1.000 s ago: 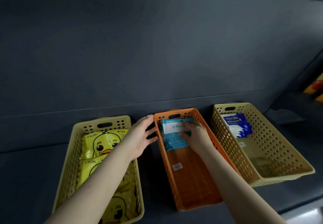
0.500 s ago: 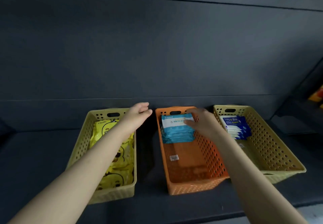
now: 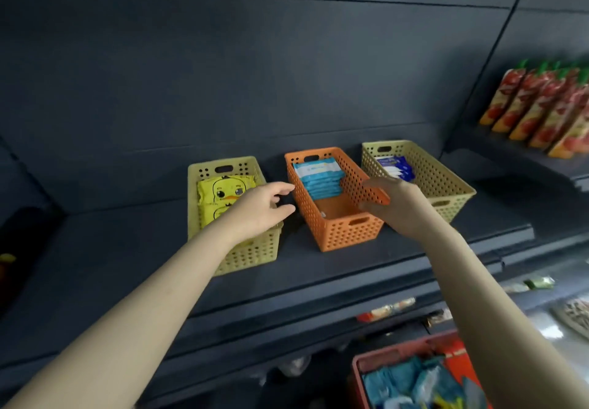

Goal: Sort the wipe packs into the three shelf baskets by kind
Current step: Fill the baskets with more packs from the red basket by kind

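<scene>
Three baskets stand in a row on a dark shelf (image 3: 318, 268). The left yellow basket (image 3: 223, 169) holds yellow duck wipe packs (image 3: 223, 190). A stack of light blue packs (image 3: 318, 176) fills the back of the orange basket (image 3: 347, 233) in the middle. Dark blue and white packs (image 3: 396, 166) lie in the right yellow basket (image 3: 446, 185). My left hand (image 3: 264, 207) hovers open over the left basket's right rim, close to the orange basket's left wall. My right hand (image 3: 398, 207) is at the orange basket's right rim, thumb inside and fingers over the wall.
A red crate (image 3: 398, 354) at the bottom right holds several loose blue wipe packs (image 3: 414, 383). Juice pouches (image 3: 541, 105) line a higher shelf on the right. A lower shelf with small items runs under the basket shelf.
The view has pulled back and down. My right hand left the light blue stack and moved to the orange basket's right rim. My left hand drew back toward the front.
</scene>
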